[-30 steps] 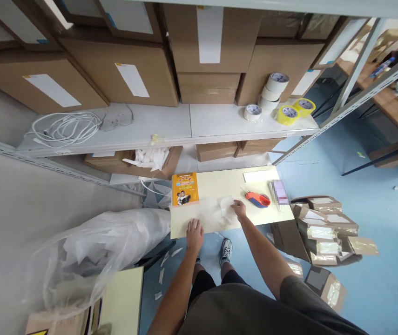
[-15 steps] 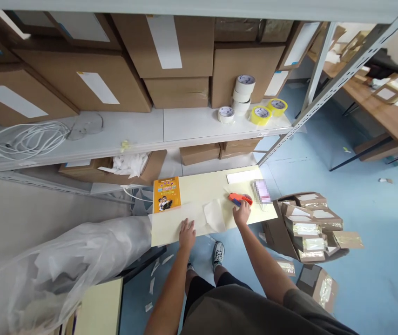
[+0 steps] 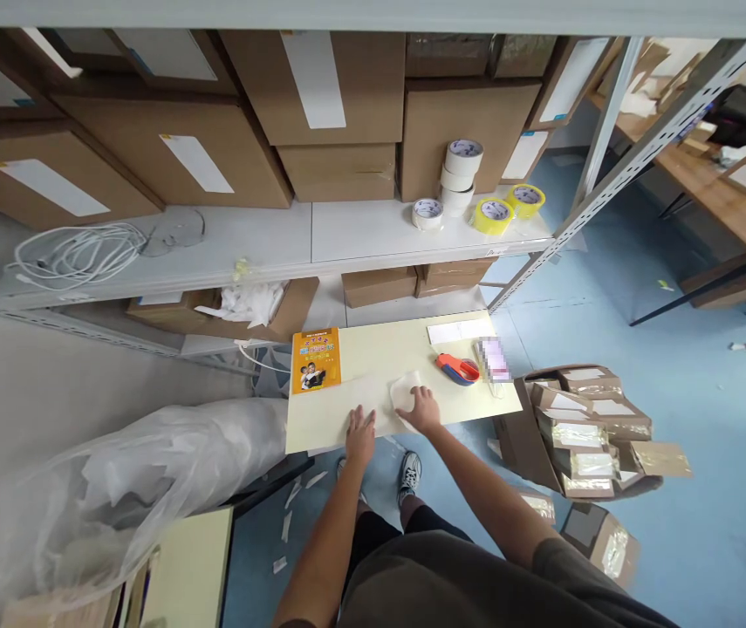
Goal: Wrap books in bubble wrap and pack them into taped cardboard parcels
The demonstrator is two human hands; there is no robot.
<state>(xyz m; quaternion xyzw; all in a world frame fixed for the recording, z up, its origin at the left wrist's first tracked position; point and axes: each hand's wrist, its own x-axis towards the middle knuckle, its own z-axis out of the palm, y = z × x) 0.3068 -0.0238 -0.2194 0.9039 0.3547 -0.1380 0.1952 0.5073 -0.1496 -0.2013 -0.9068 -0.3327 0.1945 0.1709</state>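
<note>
Left hand by table edge, right hand on sheet — fingers released (room rightward).

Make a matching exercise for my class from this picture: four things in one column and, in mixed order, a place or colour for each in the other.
Column one
1. Book
2. Handheld tool
3. Coiled cable
4. Right hand

Column two
A. Red and blue
B. On the left part of the shelf
C. At the pale sheet
D. Mainly orange, at the left end of the table

Pairs: 1-D, 2-A, 3-B, 4-C
</note>
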